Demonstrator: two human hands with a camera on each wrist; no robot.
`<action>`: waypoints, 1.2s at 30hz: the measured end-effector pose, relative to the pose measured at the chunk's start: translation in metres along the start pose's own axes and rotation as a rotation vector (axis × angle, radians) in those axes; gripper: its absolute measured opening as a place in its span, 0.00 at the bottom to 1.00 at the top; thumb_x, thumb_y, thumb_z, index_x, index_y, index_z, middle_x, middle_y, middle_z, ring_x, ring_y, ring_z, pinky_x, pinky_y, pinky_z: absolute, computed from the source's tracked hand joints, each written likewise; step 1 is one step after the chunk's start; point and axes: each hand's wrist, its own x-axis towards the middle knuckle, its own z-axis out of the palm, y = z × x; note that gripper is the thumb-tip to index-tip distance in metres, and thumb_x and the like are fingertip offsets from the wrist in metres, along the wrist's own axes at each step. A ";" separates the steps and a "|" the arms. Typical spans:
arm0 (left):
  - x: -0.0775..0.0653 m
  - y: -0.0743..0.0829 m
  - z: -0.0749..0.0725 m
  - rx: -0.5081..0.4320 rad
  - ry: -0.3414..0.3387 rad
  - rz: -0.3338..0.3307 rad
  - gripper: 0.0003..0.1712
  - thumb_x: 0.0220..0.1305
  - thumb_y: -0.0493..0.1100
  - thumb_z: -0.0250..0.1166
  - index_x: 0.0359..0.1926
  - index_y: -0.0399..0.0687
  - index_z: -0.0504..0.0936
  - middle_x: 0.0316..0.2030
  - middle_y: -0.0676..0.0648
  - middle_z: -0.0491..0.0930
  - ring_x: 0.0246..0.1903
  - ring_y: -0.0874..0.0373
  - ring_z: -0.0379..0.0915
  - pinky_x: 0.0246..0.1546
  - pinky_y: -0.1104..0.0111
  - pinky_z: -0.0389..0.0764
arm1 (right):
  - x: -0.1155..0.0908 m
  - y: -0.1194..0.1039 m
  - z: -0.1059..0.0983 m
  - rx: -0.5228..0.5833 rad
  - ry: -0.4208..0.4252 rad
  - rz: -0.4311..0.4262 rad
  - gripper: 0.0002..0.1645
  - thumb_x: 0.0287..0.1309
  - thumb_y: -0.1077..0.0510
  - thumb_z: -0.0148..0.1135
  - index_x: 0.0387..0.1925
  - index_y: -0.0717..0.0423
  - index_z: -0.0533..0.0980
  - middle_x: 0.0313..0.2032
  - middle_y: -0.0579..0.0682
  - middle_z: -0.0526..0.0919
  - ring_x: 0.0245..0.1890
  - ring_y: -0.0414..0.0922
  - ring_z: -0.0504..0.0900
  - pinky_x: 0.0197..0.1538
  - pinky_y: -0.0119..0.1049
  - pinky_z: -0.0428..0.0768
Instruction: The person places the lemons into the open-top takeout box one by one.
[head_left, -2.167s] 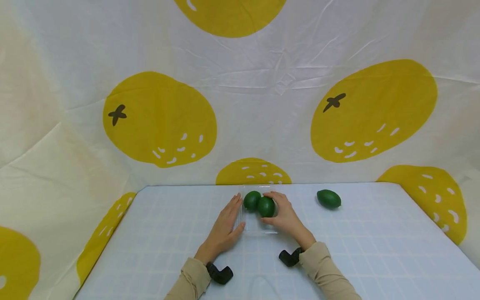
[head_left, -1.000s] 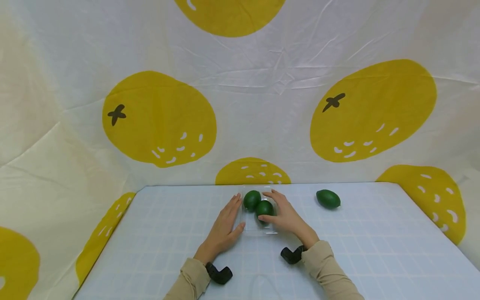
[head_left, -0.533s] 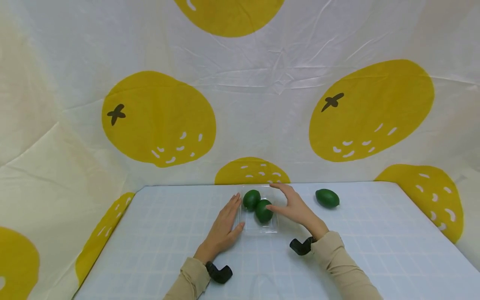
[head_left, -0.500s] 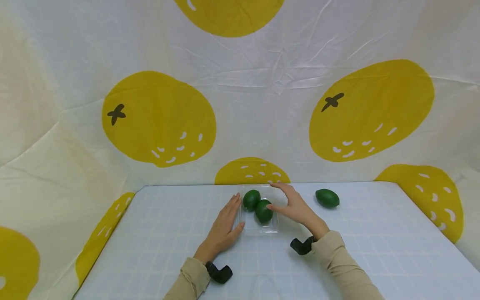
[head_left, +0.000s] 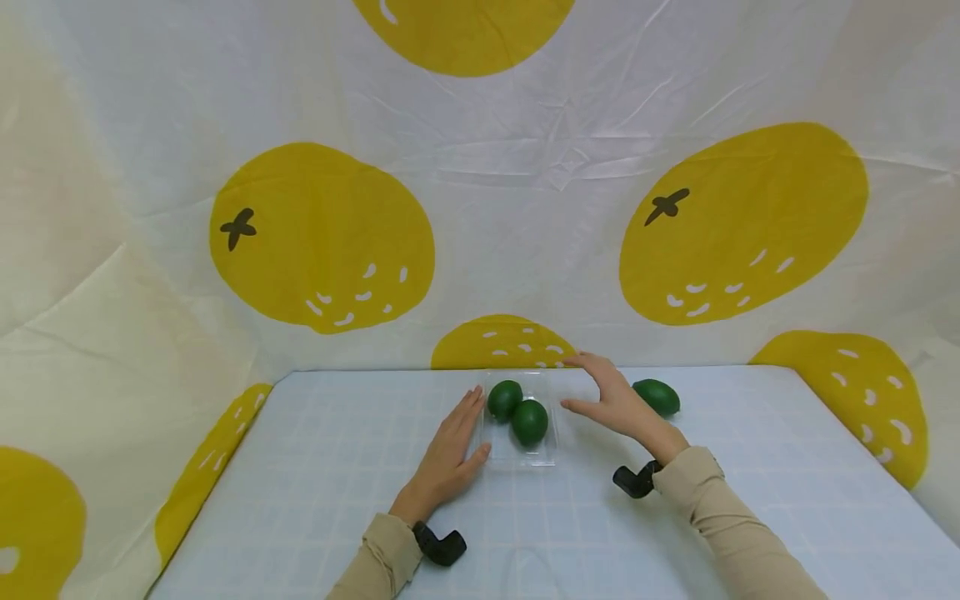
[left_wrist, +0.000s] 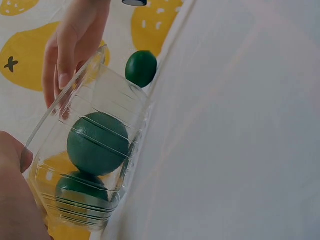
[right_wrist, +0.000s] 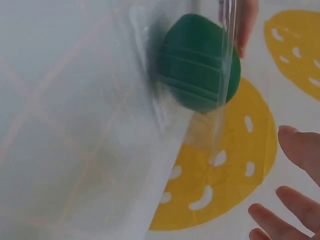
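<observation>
Two green limes (head_left: 505, 401) lie against each other inside a clear plastic container (head_left: 517, 457) at the back middle of the table. My left hand (head_left: 448, 458) rests along the container's left side, its fingers straight. To the right of the container hovers my right hand (head_left: 621, 406), fingers spread and nothing held. A third lime (head_left: 660, 395) lies on the cloth just behind that hand, partly covered by it. Through the container wall in the left wrist view, both limes (left_wrist: 98, 144) show. The right wrist view has the empty fingertips (right_wrist: 272, 220) beside the container.
A pale checked cloth (head_left: 360, 450) covers the table. Behind it hangs a white curtain (head_left: 517, 250) printed with large yellow fruit. Black wrist cameras (head_left: 440, 546) sit on both wrists.
My right hand has let go of the nearer lime, which stays in the container, and has moved right toward the lone lime. The left hand has stayed put.
</observation>
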 end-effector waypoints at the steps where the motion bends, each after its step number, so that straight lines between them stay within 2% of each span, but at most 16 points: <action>1: 0.000 0.000 0.000 -0.002 -0.005 -0.003 0.39 0.68 0.48 0.52 0.75 0.34 0.55 0.76 0.40 0.50 0.75 0.47 0.45 0.71 0.50 0.54 | 0.000 0.002 -0.003 -0.016 -0.006 -0.009 0.36 0.58 0.55 0.70 0.66 0.61 0.69 0.68 0.65 0.65 0.70 0.64 0.57 0.67 0.68 0.57; 5: 0.000 0.000 0.002 -0.011 -0.012 -0.004 0.40 0.69 0.49 0.52 0.75 0.34 0.55 0.77 0.40 0.50 0.76 0.48 0.44 0.72 0.50 0.54 | -0.002 0.014 -0.016 -0.129 -0.026 -0.069 0.35 0.54 0.67 0.68 0.64 0.66 0.69 0.66 0.66 0.68 0.70 0.66 0.57 0.67 0.69 0.55; 8: 0.000 0.000 0.002 -0.008 -0.013 -0.007 0.40 0.69 0.49 0.51 0.75 0.34 0.54 0.77 0.40 0.49 0.76 0.48 0.43 0.72 0.51 0.53 | -0.004 0.023 -0.027 -0.262 -0.059 -0.112 0.36 0.48 0.74 0.63 0.62 0.68 0.70 0.65 0.68 0.68 0.69 0.67 0.58 0.65 0.71 0.56; 13: 0.000 -0.002 0.002 0.003 -0.019 -0.010 0.40 0.69 0.50 0.51 0.75 0.34 0.54 0.77 0.41 0.49 0.76 0.49 0.43 0.73 0.52 0.52 | -0.013 0.033 -0.047 -0.459 -0.143 -0.095 0.43 0.38 0.80 0.53 0.63 0.64 0.70 0.68 0.68 0.65 0.69 0.68 0.55 0.64 0.72 0.55; 15: 0.000 -0.003 0.002 0.003 -0.020 -0.011 0.40 0.69 0.50 0.50 0.75 0.34 0.54 0.77 0.42 0.48 0.76 0.49 0.43 0.73 0.52 0.52 | -0.018 0.037 -0.055 -0.511 -0.166 -0.098 0.45 0.37 0.82 0.54 0.64 0.63 0.70 0.68 0.68 0.64 0.69 0.69 0.55 0.64 0.72 0.56; 20: 0.001 -0.004 0.002 0.003 -0.018 -0.010 0.40 0.69 0.51 0.50 0.75 0.35 0.54 0.77 0.43 0.48 0.76 0.49 0.43 0.72 0.51 0.52 | -0.028 0.053 -0.065 -0.604 -0.191 -0.142 0.48 0.34 0.81 0.66 0.64 0.61 0.69 0.68 0.67 0.65 0.67 0.69 0.59 0.63 0.69 0.61; 24: 0.000 -0.004 0.002 0.001 -0.013 -0.012 0.40 0.69 0.50 0.50 0.75 0.35 0.54 0.77 0.42 0.49 0.76 0.48 0.44 0.72 0.50 0.52 | -0.035 0.069 -0.067 -0.611 -0.216 -0.136 0.51 0.34 0.84 0.65 0.66 0.60 0.68 0.69 0.66 0.63 0.65 0.69 0.62 0.57 0.67 0.68; 27: 0.000 -0.004 0.002 -0.002 -0.011 -0.015 0.39 0.69 0.50 0.51 0.75 0.34 0.55 0.77 0.41 0.49 0.76 0.48 0.44 0.72 0.50 0.52 | -0.041 0.079 -0.066 -0.556 -0.253 -0.076 0.52 0.37 0.88 0.56 0.69 0.59 0.66 0.70 0.64 0.61 0.63 0.68 0.65 0.41 0.49 0.79; 29: 0.000 -0.004 0.002 0.001 -0.017 -0.018 0.39 0.69 0.50 0.50 0.75 0.35 0.55 0.77 0.42 0.49 0.76 0.49 0.43 0.72 0.51 0.52 | -0.044 0.083 -0.066 -0.505 -0.279 -0.019 0.53 0.39 0.89 0.52 0.70 0.59 0.65 0.71 0.64 0.60 0.58 0.66 0.69 0.27 0.37 0.74; 31: 0.000 -0.004 0.002 0.002 -0.028 -0.026 0.39 0.70 0.50 0.50 0.75 0.35 0.54 0.77 0.43 0.48 0.76 0.50 0.42 0.73 0.52 0.52 | -0.046 0.087 -0.065 -0.458 -0.294 0.039 0.53 0.40 0.89 0.48 0.71 0.58 0.64 0.71 0.63 0.59 0.54 0.64 0.71 0.20 0.31 0.64; 34: 0.000 -0.003 0.002 0.006 -0.036 -0.034 0.40 0.70 0.50 0.50 0.76 0.36 0.54 0.78 0.44 0.47 0.76 0.52 0.41 0.73 0.52 0.52 | -0.048 0.089 -0.065 -0.432 -0.289 0.070 0.52 0.39 0.89 0.47 0.70 0.61 0.64 0.70 0.66 0.60 0.53 0.65 0.71 0.21 0.31 0.64; 36: 0.000 -0.002 0.001 0.007 -0.034 -0.035 0.40 0.69 0.50 0.51 0.76 0.36 0.55 0.78 0.44 0.48 0.76 0.52 0.41 0.73 0.52 0.52 | -0.048 0.091 -0.064 -0.430 -0.279 0.073 0.51 0.39 0.89 0.47 0.70 0.63 0.64 0.69 0.67 0.61 0.58 0.68 0.70 0.25 0.32 0.65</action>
